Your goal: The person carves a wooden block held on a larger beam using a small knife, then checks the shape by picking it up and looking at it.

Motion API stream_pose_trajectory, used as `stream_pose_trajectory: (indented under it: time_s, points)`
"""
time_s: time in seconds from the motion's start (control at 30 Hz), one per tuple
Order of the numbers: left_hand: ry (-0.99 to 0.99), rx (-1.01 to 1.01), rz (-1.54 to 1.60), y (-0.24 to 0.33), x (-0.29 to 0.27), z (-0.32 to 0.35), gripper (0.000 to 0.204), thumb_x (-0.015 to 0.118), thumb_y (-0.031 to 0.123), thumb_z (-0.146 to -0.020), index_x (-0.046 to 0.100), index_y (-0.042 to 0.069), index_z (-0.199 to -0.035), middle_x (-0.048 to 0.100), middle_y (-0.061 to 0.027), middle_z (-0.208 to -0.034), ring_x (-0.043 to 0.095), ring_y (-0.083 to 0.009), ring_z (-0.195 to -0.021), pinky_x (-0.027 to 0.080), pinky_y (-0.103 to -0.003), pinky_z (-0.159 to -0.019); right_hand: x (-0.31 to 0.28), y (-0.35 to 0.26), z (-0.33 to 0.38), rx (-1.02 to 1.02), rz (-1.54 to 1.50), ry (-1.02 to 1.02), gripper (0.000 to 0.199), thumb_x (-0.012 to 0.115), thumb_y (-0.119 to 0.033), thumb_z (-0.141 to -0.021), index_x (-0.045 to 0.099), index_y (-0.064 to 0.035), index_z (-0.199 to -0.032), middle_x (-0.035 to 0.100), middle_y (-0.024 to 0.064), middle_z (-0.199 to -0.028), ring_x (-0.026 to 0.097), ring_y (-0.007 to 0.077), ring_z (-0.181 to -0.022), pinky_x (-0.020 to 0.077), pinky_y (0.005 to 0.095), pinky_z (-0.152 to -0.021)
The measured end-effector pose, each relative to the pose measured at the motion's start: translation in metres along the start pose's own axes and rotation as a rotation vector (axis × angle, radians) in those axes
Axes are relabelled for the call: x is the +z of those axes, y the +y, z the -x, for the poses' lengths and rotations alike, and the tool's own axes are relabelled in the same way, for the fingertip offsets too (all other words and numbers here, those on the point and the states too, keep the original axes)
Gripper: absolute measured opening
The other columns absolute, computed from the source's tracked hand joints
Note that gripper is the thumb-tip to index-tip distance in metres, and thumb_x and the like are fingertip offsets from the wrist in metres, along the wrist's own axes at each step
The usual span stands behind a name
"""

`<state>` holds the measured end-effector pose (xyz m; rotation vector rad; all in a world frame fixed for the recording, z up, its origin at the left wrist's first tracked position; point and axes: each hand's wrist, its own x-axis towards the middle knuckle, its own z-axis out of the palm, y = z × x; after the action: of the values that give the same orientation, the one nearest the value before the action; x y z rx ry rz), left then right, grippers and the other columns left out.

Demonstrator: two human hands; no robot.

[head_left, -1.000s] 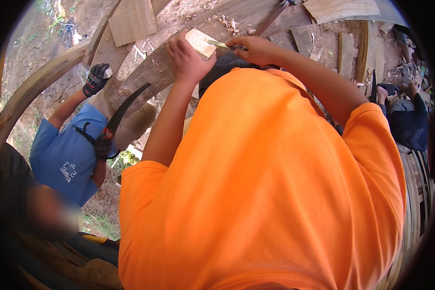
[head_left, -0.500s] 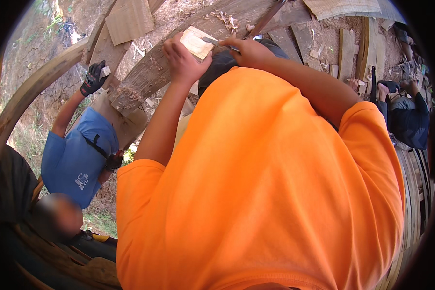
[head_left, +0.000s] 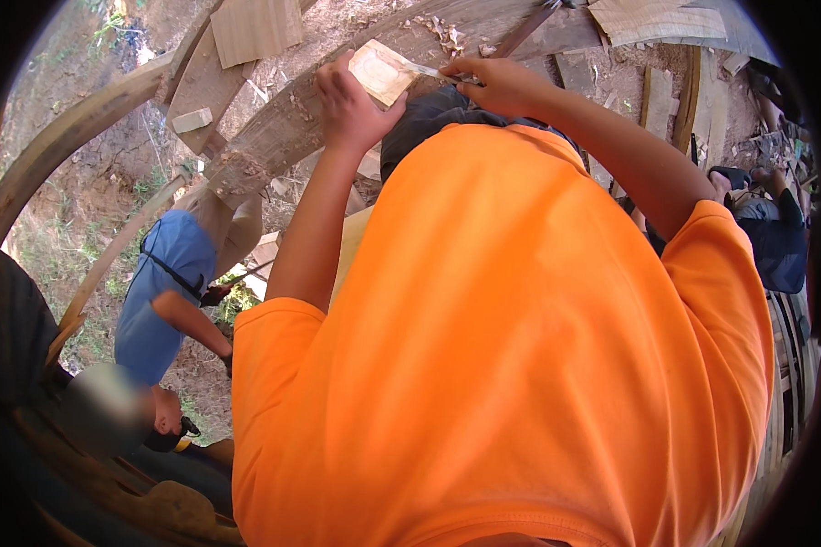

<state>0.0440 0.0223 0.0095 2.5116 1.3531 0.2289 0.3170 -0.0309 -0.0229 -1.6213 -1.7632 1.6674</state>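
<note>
My left hand [head_left: 351, 114] grips the lower left side of a small square wooden block [head_left: 379, 75]. The block's pale upper face bears a carved, rounded outline. My right hand [head_left: 500, 87] is closed around a bladed carving tool [head_left: 436, 73], its handle mostly hidden by my fingers. The thin metal blade points left, its tip at the block's right edge. Whether it is a knife or a chisel I cannot tell. Beneath the block runs a long thick plank [head_left: 287, 128] strewn with shavings.
A person in a blue shirt [head_left: 178, 255] bends at the left, near a curved wooden beam [head_left: 73, 102]. A small wood piece [head_left: 192, 120] lies on a board beyond. Shavings [head_left: 445, 36] and several boards [head_left: 657, 100] lie ahead and right. Another person in dark clothes [head_left: 783, 246] sits far right.
The blade has drawn back to the right, from over the block's face to its edge. At the left, the person in blue has let go of the small wood piece and turned away.
</note>
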Motion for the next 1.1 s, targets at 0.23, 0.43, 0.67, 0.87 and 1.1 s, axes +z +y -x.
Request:
stream_pose_trajectory:
  time_s: [0.23, 0.43, 0.67, 0.87, 1.1]
  points:
    - [0.000, -0.028, 0.001, 0.004, -0.002, 0.008, 0.100, 0.090, 0.041, -0.068, 0.034, 0.001, -0.140, 0.043, -0.0233, -0.127, 0.043, -0.0417, -0.118, 0.041, -0.055, -0.103, 0.047, -0.001, 0.002, -0.020, -0.071, 0.179, 0.039, 0.059, -0.027, -0.100, 0.063, -0.0162, -0.138, 0.075, 0.0238, -0.108, 0.072, 0.0429, -0.101, 0.0557, 0.0514, -0.089]
    - [0.041, -0.023, 0.012, 0.005, 0.000, 0.009, 0.098, 0.090, 0.042, -0.069, 0.036, 0.001, -0.140, 0.049, -0.0211, -0.124, 0.045, -0.0406, -0.120, 0.042, -0.055, -0.100, 0.044, -0.045, 0.015, 0.173, -0.066, 0.133, 0.038, 0.060, -0.021, -0.101, 0.062, -0.0174, -0.139, 0.074, 0.0239, -0.107, 0.070, 0.0440, -0.100, 0.0544, 0.0511, -0.088]
    - [0.004, -0.071, -0.012, -0.007, -0.002, 0.009, 0.098, 0.090, 0.042, -0.068, 0.036, 0.002, -0.140, 0.047, -0.0222, -0.122, 0.046, -0.0416, -0.117, 0.042, -0.055, -0.099, 0.053, -0.044, -0.002, 0.157, -0.043, 0.120, 0.055, 0.074, -0.030, -0.093, 0.057, -0.0189, -0.144, 0.073, 0.0215, -0.116, 0.069, 0.0413, -0.110, 0.0539, 0.0513, -0.093]
    - [-0.028, -0.114, -0.053, -0.007, -0.009, 0.006, 0.100, 0.090, 0.045, -0.069, 0.035, 0.003, -0.141, 0.046, -0.0230, -0.124, 0.048, -0.0421, -0.116, 0.043, -0.055, -0.098, 0.049, -0.054, -0.027, 0.126, -0.047, 0.111, 0.043, 0.060, -0.030, -0.099, 0.061, -0.0203, -0.141, 0.073, 0.0209, -0.117, 0.069, 0.0401, -0.111, 0.0539, 0.0489, -0.095]
    - [-0.071, -0.150, -0.106, 0.002, -0.014, -0.003, 0.104, 0.091, 0.042, -0.067, 0.030, 0.003, -0.142, 0.044, -0.0223, -0.121, 0.047, -0.0408, -0.113, 0.046, -0.050, -0.098, 0.050, -0.027, -0.011, 0.092, -0.065, 0.115, 0.037, 0.060, -0.026, -0.102, 0.064, -0.0191, -0.138, 0.075, 0.0203, -0.115, 0.071, 0.0392, -0.107, 0.0550, 0.0473, -0.093]
